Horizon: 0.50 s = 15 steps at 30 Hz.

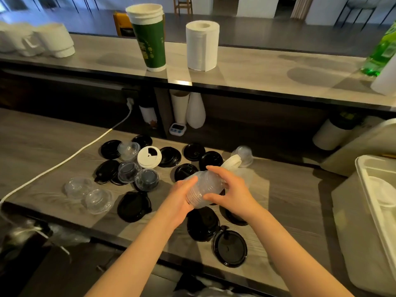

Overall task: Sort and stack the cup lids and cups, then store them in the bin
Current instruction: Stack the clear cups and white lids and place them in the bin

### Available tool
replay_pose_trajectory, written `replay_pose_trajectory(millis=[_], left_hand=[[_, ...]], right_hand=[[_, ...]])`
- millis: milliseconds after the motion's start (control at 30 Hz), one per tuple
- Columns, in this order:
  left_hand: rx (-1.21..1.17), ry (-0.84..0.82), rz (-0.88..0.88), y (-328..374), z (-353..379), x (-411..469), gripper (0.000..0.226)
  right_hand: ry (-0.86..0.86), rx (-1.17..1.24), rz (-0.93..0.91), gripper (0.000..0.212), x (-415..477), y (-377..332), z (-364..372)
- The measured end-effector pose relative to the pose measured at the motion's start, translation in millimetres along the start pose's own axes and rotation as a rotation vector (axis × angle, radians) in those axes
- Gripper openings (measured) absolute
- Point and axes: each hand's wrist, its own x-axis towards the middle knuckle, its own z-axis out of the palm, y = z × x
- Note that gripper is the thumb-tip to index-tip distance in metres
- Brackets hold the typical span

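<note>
Left hand (181, 198) and right hand (230, 189) both curled round stack of clear dome lids (203, 189), gripping it above counter (289, 202).

Paper towel roll (202, 46) and green bottle (381, 54) on upper shelf (257, 67); white cable (64, 161) across counter (42, 136).

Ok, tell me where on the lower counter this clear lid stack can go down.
Bare wood lies between the right hand and the bin, and far left beyond the white cable. The middle is crowded with black lids and clear dome lids.
</note>
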Motion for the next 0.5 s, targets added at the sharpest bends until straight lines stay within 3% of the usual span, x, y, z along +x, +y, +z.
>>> replay_pose_trajectory(millis=[100,267,500], left_hand=[[0.01,0.047,0.016,-2.2,11.9,1.0,0.011],[0.048,0.093,-0.016,0.8,6.3,9.0,0.042],[-0.03,0.23,0.098,43.7,-59.2,19.0,0.034]], right_hand=[[0.009,-0.016,0.003,0.071,-4.8,3.9,-10.4],[0.035,-0.014,0.011,0.073,-5.3,2.7,-5.6],[0.025,-0.02,0.082,0.072,38.4,-12.8,48.1]])
